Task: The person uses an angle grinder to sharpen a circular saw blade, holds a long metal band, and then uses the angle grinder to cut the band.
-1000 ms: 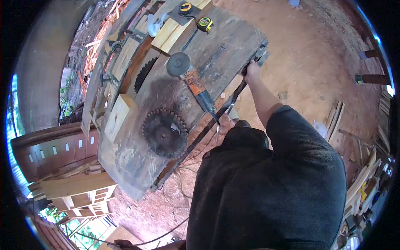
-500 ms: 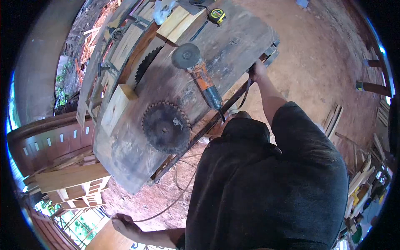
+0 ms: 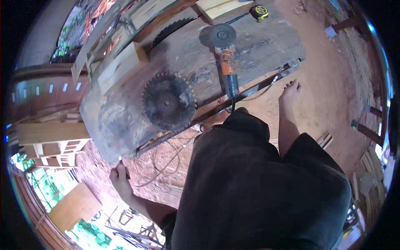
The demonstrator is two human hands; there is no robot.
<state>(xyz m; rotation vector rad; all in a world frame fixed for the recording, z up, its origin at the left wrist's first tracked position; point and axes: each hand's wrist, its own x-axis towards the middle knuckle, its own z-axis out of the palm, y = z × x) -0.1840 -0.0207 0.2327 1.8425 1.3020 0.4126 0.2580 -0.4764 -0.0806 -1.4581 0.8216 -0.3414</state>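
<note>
The left hand (image 3: 119,175) is closed in a fist on 1 thin cable (image 3: 166,166), pinching it just below the near left corner of the workbench (image 3: 108,125). From there the cable runs in loose loops over the red dirt under the bench. The right hand (image 3: 290,89) is empty, its fingers spread, and hangs just beside the bench's metal edge rail without touching it.

On the bench there are 2 saw blades. 1 loose saw blade (image 3: 168,101), dark and rusty, lies flat near the middle. 1 mounted saw blade (image 3: 173,28) stands upright in a slot farther back, with only its upper teeth showing. 1 orange angle grinder (image 3: 225,54) lies to the right of the loose blade, its disc pointing away from the person and its cord end at the near edge. 1 yellow tape measure (image 3: 261,11) sits beyond it at the far edge. 1 pale wood block (image 3: 121,68) rests left of the loose blade.
</note>
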